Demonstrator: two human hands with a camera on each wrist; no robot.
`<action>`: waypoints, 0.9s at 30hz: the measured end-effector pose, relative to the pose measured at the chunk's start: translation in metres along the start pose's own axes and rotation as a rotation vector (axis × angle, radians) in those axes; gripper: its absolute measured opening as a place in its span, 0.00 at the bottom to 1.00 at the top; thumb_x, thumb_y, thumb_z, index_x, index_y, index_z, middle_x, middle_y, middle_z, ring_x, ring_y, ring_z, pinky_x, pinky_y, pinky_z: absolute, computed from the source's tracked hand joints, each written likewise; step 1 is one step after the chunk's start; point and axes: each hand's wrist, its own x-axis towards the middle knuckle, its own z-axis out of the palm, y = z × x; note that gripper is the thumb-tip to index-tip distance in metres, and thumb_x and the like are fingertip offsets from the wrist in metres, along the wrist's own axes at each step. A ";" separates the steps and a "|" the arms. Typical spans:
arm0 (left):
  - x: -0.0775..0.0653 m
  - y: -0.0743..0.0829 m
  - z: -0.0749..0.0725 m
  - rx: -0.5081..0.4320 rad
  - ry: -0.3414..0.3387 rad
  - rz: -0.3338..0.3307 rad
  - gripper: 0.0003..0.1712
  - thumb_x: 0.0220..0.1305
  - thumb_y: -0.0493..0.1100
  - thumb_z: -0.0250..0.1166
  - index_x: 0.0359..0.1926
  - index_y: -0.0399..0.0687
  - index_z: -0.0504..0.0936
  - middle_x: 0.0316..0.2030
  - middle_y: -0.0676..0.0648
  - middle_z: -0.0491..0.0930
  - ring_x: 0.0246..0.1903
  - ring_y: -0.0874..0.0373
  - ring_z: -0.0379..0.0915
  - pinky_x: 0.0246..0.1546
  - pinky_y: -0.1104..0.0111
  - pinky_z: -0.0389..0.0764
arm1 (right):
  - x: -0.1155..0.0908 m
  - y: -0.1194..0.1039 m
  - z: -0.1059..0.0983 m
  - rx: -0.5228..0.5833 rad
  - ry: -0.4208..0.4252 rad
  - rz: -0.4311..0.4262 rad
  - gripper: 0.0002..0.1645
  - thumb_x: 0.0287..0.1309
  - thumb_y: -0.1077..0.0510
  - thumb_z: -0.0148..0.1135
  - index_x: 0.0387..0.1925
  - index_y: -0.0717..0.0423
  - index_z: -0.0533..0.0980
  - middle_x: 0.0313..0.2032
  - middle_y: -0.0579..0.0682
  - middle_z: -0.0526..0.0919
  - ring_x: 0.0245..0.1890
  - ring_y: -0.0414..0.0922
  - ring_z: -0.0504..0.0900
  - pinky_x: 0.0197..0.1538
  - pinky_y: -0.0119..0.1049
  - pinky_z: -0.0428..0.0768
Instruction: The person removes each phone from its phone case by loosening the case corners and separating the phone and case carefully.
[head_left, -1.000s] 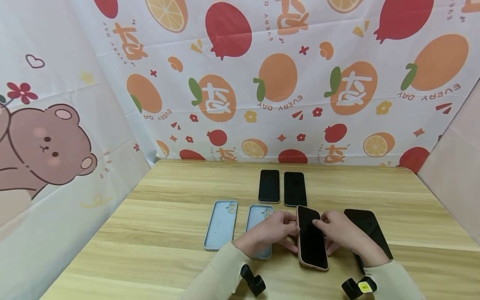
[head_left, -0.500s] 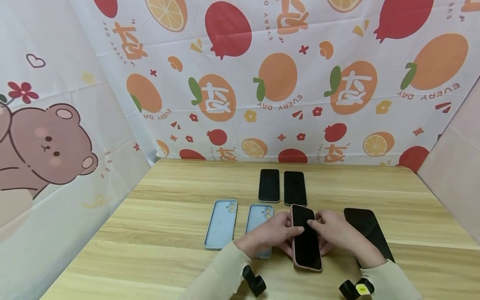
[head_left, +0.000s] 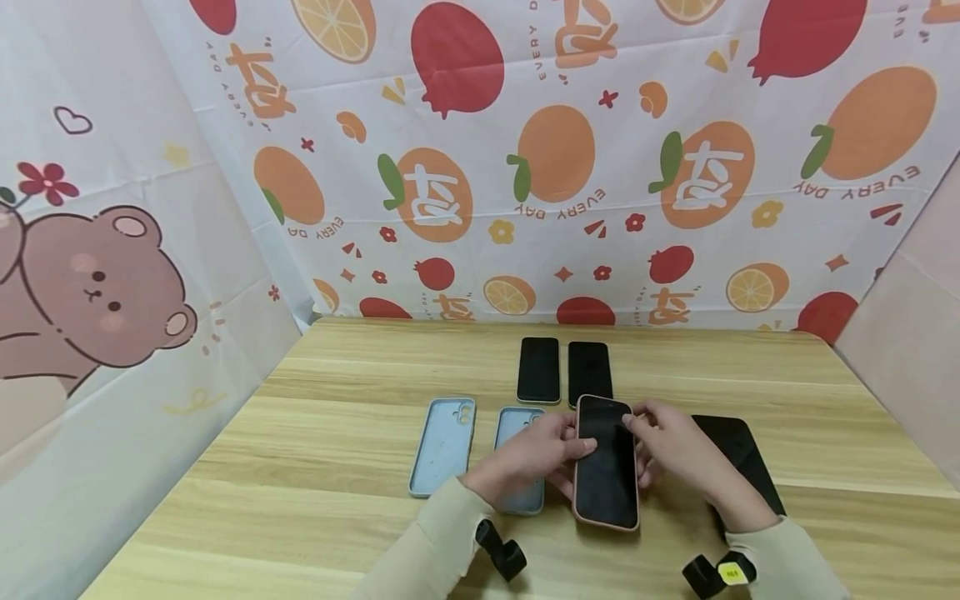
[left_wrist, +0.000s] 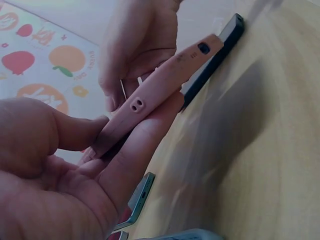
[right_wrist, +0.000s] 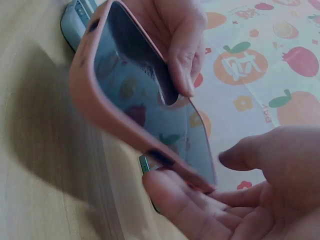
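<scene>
A phone (head_left: 606,479) in a pink case is held screen up between both hands, raised off the table. My left hand (head_left: 531,457) grips its left side, thumb over the screen's edge and fingers below. On the upper right side is my right hand (head_left: 678,446); in the right wrist view its fingers (right_wrist: 175,200) support the case from below, the thumb close to the screen's edge. The left wrist view shows the pink case's side (left_wrist: 150,100) with its button cutouts. Two light blue phone cases (head_left: 442,450) lie to the left, one partly under my left forearm.
Two black-screened phones lie at the back, a left one (head_left: 538,371) and a right one (head_left: 589,371). A larger dark slab (head_left: 738,454), partly behind my right forearm, lies on the right. The wooden table (head_left: 337,417) meets a fruit-printed cloth (head_left: 480,208) at its far edge.
Both hands have carried the pink-cased phone left and slightly up and away from me. My left thumb has come over the screen's edge.
</scene>
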 end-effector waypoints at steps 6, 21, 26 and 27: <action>-0.002 0.002 -0.007 -0.045 -0.062 0.012 0.15 0.74 0.40 0.56 0.56 0.40 0.75 0.37 0.43 0.85 0.30 0.55 0.84 0.23 0.65 0.85 | 0.000 0.004 -0.006 0.172 -0.035 -0.071 0.26 0.79 0.50 0.40 0.54 0.71 0.71 0.32 0.58 0.81 0.26 0.50 0.83 0.30 0.49 0.86; -0.003 0.010 -0.014 -0.031 -0.127 -0.013 0.17 0.71 0.40 0.60 0.59 0.42 0.73 0.43 0.38 0.86 0.31 0.59 0.84 0.22 0.69 0.83 | 0.002 0.008 -0.008 0.318 -0.143 -0.127 0.40 0.76 0.37 0.36 0.56 0.74 0.69 0.30 0.54 0.86 0.26 0.48 0.86 0.31 0.52 0.85; -0.004 0.012 -0.015 -0.034 -0.105 -0.004 0.19 0.72 0.40 0.58 0.61 0.41 0.71 0.46 0.38 0.86 0.33 0.59 0.84 0.25 0.68 0.85 | 0.002 0.005 -0.008 0.377 -0.181 -0.174 0.40 0.77 0.39 0.35 0.57 0.75 0.67 0.32 0.52 0.88 0.28 0.46 0.87 0.31 0.49 0.86; -0.005 0.013 -0.015 -0.038 -0.104 0.001 0.19 0.73 0.40 0.58 0.61 0.40 0.71 0.46 0.39 0.86 0.33 0.59 0.84 0.25 0.68 0.85 | 0.002 0.005 -0.009 0.404 -0.191 -0.183 0.39 0.77 0.39 0.35 0.56 0.74 0.68 0.32 0.51 0.88 0.28 0.46 0.87 0.30 0.48 0.86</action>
